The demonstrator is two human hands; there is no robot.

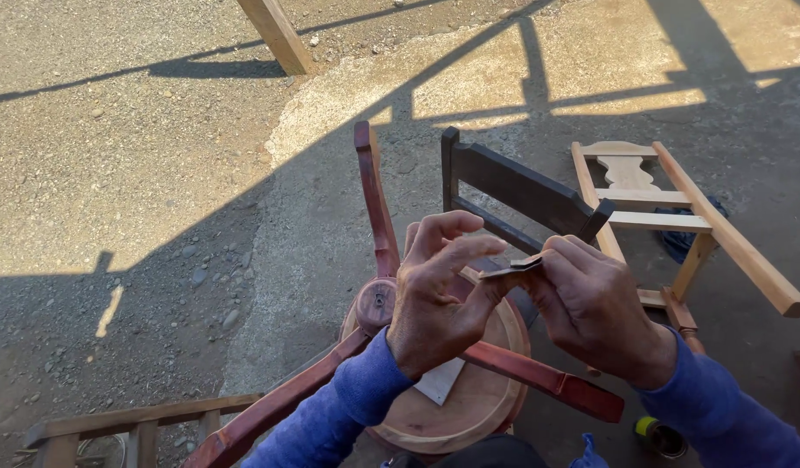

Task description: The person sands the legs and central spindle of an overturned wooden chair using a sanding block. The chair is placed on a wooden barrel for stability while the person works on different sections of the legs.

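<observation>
My left hand [435,295] and my right hand [591,308] meet in the middle of the head view, both pinching a small folded piece of dark sandpaper [517,266] between fingertips. Both arms wear blue sleeves. Right below the hands is a reddish wooden frame piece [378,208] with curved arms and a round joint [376,303], lying across a round wooden seat [469,407]. A pale square sheet [441,381] rests on that seat, partly under my left wrist.
A dark wooden chair back [513,186] stands behind the hands. An unfinished pale chair frame [669,208] lies on the ground at right. A wooden rail piece [131,425] is at bottom left, a post [279,35] at top. A small can [660,436] sits bottom right.
</observation>
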